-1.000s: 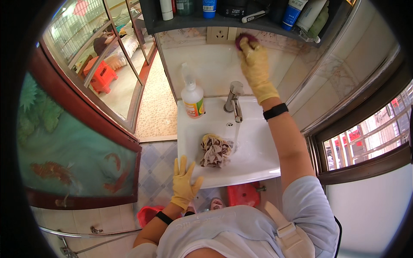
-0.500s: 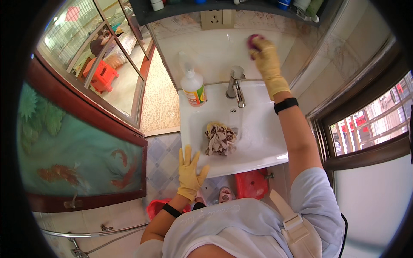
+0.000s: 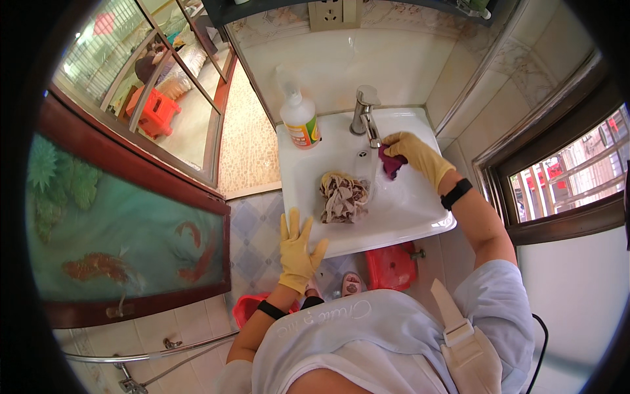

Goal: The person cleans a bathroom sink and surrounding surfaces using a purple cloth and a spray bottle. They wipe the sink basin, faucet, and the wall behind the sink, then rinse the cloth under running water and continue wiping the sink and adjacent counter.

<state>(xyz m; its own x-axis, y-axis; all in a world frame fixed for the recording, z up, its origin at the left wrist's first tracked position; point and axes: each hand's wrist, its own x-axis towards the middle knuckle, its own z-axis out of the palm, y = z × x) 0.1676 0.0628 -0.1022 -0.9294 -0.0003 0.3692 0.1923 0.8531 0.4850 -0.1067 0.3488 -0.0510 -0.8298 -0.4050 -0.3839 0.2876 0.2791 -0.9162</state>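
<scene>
In a yellow rubber glove, my right hand (image 3: pixel 413 152) grips a dark purple cloth (image 3: pixel 392 162) at the right of the tap spout, over the basin. Water seems to run from the chrome tap (image 3: pixel 365 115) beside it. My left hand (image 3: pixel 300 253), gloved alike, is spread with nothing in it at the front left corner of the white sink (image 3: pixel 420 220). A crumpled, wet, greyish-brown cloth (image 3: pixel 343 198) lies in the left half of the basin. Behind it, on the sink's back left corner, stands a white spray bottle (image 3: pixel 299 118) with a coloured label.
Below the sink are a red basin (image 3: pixel 392 266) at the right and another red tub (image 3: pixel 252 307) by my left forearm. A door with a fish picture (image 3: pixel 131 243) stands at the left. A dark shelf (image 3: pixel 262 9) and a socket plate (image 3: pixel 334 13) are at the back wall.
My right hand has come down from the tiled wall behind the sink to beside the tap, bringing the purple cloth. My left hand stays spread near the sink's front left corner.
</scene>
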